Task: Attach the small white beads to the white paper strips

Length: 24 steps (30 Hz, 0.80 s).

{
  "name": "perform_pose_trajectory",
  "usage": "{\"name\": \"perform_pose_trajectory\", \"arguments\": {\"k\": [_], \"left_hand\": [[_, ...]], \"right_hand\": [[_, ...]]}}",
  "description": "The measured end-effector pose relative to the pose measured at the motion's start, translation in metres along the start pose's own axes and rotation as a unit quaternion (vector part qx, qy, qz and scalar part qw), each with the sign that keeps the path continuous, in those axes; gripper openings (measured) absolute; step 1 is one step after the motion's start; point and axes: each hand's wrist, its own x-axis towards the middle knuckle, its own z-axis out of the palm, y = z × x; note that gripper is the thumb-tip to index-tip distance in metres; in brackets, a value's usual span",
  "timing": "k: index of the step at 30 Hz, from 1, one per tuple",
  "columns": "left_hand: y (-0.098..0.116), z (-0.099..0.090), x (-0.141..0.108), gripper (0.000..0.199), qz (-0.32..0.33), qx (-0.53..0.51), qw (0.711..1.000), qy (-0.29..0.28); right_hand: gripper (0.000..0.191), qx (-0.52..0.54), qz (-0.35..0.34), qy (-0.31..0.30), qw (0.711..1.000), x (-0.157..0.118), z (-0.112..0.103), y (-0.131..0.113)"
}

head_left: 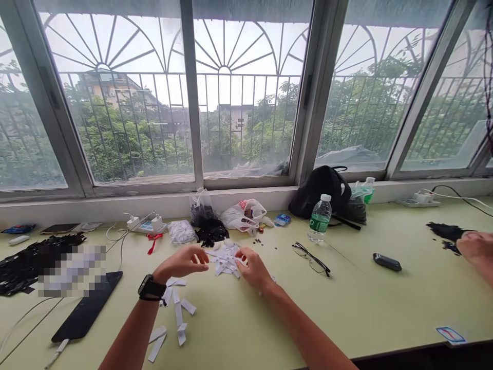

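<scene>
A loose pile of white strips (226, 266) lies on the table between my hands. My left hand (185, 263), with a black watch on its wrist, is held just left of the pile; its fingers are curved, the thumb stands apart, and nothing shows between them. At the pile's right side my right hand (252, 268) has its thumb and fingers bent together on a white strip, partly hidden by the fingertips. More white strips (178, 313) lie scattered below my left wrist.
Behind the pile are a clear bag of white pieces (182, 232), black strips (212, 233) and a white plastic bag (244, 216). Glasses (311, 259) and a water bottle (319, 220) stand right. A tablet (88, 308) lies left. Another person's hand (475, 249) is far right.
</scene>
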Motion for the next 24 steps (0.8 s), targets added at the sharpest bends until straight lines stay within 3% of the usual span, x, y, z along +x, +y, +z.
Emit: {"name": "perform_pose_trajectory", "arguments": {"k": [4, 7, 10, 16, 20, 24], "left_hand": [[-0.029, -0.024, -0.019, 0.028, -0.099, 0.106, 0.989, -0.010], [-0.054, -0.027, -0.025, 0.027, -0.125, 0.153, 0.980, 0.002], [-0.069, -0.026, -0.024, 0.019, -0.133, 0.161, 0.978, -0.022], [-0.078, -0.024, -0.019, 0.020, -0.106, 0.137, 0.985, -0.010], [-0.080, -0.025, -0.020, 0.023, -0.109, 0.149, 0.983, 0.005], [-0.082, -0.024, -0.019, 0.028, -0.122, 0.160, 0.979, -0.001]], "right_hand": [[0.007, 0.019, -0.002, -0.019, 1.000, -0.001, 0.002, -0.002], [0.009, 0.054, 0.012, -0.035, 0.998, 0.000, 0.003, -0.006], [0.015, 0.086, 0.030, -0.038, 0.995, 0.005, -0.003, -0.007], [0.025, 0.100, 0.051, 0.000, 0.994, 0.014, -0.054, 0.006], [0.024, 0.077, 0.079, -0.127, 0.986, 0.002, -0.090, 0.019], [0.022, 0.055, 0.073, -0.231, 0.969, -0.012, -0.101, 0.022]]}}
